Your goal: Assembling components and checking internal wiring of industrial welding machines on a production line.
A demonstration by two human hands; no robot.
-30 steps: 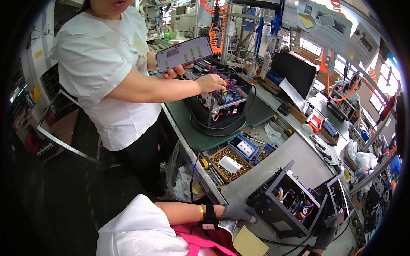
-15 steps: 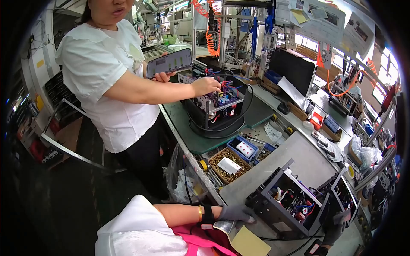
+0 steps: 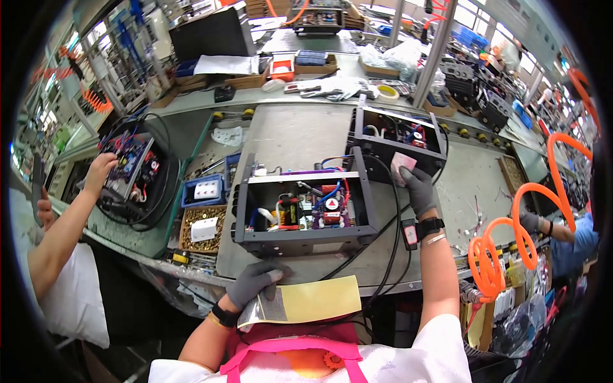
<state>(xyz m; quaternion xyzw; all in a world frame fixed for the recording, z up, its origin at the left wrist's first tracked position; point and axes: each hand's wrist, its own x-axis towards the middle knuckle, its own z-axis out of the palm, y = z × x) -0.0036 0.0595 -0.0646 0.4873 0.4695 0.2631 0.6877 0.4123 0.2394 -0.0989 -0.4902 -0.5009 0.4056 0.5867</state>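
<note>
My left hand (image 3: 255, 285), in a grey glove, grips the left end of a yellow label sheet (image 3: 322, 300) with a grey backing part, held at the bench's front edge. Just beyond it an open-topped black equipment case (image 3: 306, 241) sits on the bench, with wires and red parts inside. My right hand (image 3: 419, 191), also gloved, is to the right of that case and pinches a small pinkish slip (image 3: 403, 167). That slip is near the front of a second open black case (image 3: 399, 147), set farther back. Black cables (image 3: 388, 242) run between the cases and my right wrist.
A bin of brass screws (image 3: 203, 230) and a blue tray (image 3: 203, 190) stand left of the nearer case. Farther left, a co-worker's hand (image 3: 101, 171) reaches into another open unit (image 3: 131, 167). Orange coiled hose (image 3: 488, 262) hangs at right, near another person's gloved hand (image 3: 529, 222).
The view has swung right, away from the co-worker, and faces the two cases. The yellow sheet stays in my left hand; the pinkish slip in my right hand now shows clearly.
</note>
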